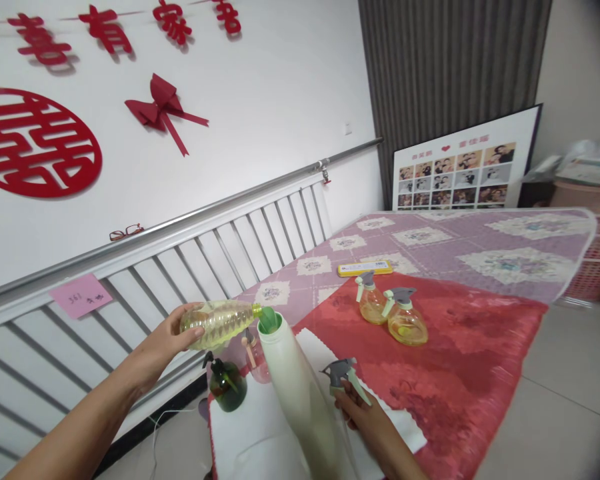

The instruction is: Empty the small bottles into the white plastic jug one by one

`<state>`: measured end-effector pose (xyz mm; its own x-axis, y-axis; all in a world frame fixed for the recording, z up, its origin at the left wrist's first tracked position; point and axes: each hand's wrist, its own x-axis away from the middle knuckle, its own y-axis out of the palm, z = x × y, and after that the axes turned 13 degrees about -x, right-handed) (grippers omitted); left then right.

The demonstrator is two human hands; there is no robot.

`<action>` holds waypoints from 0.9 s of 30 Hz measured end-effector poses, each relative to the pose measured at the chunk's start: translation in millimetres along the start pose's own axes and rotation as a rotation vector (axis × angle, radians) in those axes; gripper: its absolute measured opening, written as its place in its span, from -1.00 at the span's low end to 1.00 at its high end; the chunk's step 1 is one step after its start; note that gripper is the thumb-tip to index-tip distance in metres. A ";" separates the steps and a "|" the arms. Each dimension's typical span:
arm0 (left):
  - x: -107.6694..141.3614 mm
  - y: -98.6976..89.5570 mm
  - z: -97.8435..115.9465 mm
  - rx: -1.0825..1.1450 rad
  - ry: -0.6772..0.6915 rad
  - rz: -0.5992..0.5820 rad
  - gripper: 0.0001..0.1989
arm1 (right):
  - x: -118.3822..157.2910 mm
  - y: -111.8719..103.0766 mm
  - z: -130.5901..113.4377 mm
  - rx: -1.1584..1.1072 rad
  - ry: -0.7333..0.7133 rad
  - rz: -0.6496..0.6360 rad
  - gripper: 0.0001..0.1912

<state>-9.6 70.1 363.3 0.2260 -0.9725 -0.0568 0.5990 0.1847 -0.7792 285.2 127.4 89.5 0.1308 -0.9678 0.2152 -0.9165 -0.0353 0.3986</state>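
My left hand [176, 333] is wrapped around a ribbed, clear yellow spray bottle [220, 323] without its head, tipped nearly level. Its neck meets a green piece, perhaps a funnel [269, 321], at the mouth of a tall pale container [300, 393]. In my right hand [356, 408] is a grey and pale green spray trigger head [345, 379], beside that container. A dark green pump bottle [227, 383] stands at left, and a pink spray bottle [256, 357] is partly hidden behind the container. Two yellow spray bottles [373, 301] with heads stand close together at right.
A yellow and white flat case [365, 268] lies on the flowered tablecloth [415, 237]. Red cloth [460, 353] and a white sheet [253, 433] cover the near table. A white radiator [145, 300] runs along the wall, with glasses [127, 232] on its ledge.
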 end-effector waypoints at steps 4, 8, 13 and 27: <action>0.9 -0.6 0.7 0.001 -0.004 -0.013 -0.32 | 1.2 0.9 -2.6 0.006 0.005 0.002 -0.65; -0.2 -1.5 -0.8 -0.006 -0.014 -0.022 -0.32 | 1.8 1.7 -3.8 0.018 0.001 0.017 -0.63; -1.4 -1.8 -2.4 0.010 -0.007 -0.028 -0.32 | 2.2 2.0 -3.2 0.030 -0.008 0.032 -0.60; -2.7 -2.8 -1.1 -0.016 -0.010 -0.010 -0.34 | 5.6 2.2 -7.3 0.067 -0.007 0.040 -0.60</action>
<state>-12.8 72.1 365.0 0.2279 -0.9727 -0.0432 0.5890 0.1730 -0.7894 286.7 123.8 98.2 0.0916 -0.9704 0.2235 -0.9442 -0.0133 0.3292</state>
